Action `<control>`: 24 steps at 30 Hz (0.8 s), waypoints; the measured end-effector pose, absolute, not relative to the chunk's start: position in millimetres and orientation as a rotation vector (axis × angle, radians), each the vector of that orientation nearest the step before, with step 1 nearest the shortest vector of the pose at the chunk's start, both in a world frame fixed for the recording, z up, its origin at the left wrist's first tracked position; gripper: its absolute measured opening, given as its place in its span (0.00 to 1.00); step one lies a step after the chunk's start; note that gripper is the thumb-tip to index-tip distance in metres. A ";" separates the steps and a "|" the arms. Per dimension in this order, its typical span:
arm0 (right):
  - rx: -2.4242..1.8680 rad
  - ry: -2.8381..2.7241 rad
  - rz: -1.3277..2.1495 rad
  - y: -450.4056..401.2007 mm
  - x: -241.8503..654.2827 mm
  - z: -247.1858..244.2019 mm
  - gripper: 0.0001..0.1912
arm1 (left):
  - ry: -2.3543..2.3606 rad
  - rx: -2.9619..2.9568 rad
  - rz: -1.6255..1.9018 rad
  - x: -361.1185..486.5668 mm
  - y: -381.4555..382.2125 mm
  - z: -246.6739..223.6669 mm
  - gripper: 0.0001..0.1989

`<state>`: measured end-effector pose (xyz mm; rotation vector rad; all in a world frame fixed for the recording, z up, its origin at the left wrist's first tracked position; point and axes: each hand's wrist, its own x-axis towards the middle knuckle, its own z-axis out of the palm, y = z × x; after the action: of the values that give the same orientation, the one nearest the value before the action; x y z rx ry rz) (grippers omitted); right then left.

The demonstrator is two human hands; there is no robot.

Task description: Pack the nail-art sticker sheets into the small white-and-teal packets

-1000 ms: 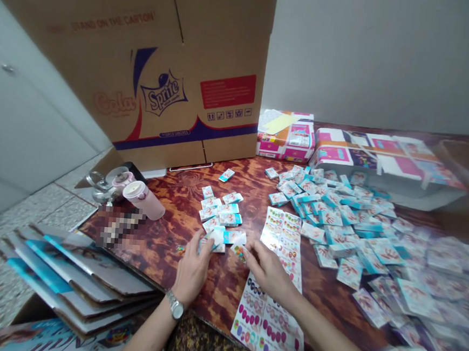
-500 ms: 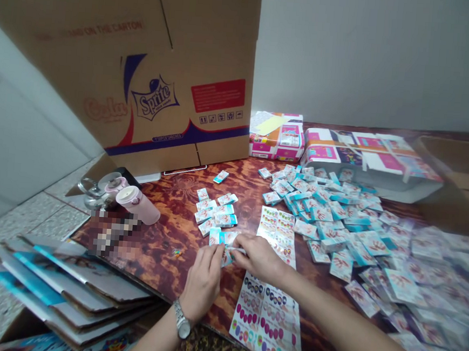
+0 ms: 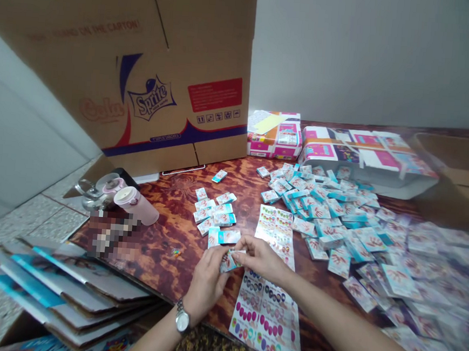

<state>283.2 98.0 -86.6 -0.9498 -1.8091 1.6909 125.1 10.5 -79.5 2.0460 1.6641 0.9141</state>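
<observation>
My left hand [image 3: 207,279], with a wristwatch [image 3: 182,319] on its wrist, grips a small white and light-blue box [image 3: 227,262] printed with a hand picture. The fingers of my right hand [image 3: 259,257] are pinched at the box's right end, where a pale edge or flap shows; its detail is too small to make out. Just beyond my hands lies a loose group of similar small boxes [image 3: 223,218]. Under my right wrist runs a long sheet of nail-shaped stickers [image 3: 266,318].
A heap of small boxes [image 3: 329,210] covers the right side of the table [image 3: 163,251]. Behind stand a tall carton [image 3: 180,41] and pink-white wrapped packages [image 3: 275,146], [image 3: 362,150]. A pink tumbler [image 3: 138,206] is at left, above stacked cardboard pieces [image 3: 67,287].
The small box has tilted up and shows more of its printed face between my hands. My left hand has shifted slightly right and my right fingers have moved along its edge.
</observation>
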 end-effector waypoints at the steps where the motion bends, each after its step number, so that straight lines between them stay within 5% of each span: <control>1: -0.966 -1.806 1.651 96.5 282.8 -86.9 0.12 | 1.681 2.084 0.909 125.2 10.2 -80.6 0.25; 11: -0.909 -1.788 1.738 94.2 287.7 -80.8 0.06 | 1.753 2.248 0.773 122.0 12.8 -85.3 0.27; 15: -0.983 -1.880 1.527 89.5 284.6 -76.4 0.02 | 1.733 2.311 0.796 126.9 15.0 -86.3 0.25; 24: -1.019 -2.065 1.144 89.2 290.0 -66.3 0.12 | 1.638 2.413 0.851 126.4 11.3 -87.5 0.25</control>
<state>290.0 89.2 -66.3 -1.0188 -2.0651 1.1444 126.4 11.3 -87.5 2.4133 1.6383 0.8515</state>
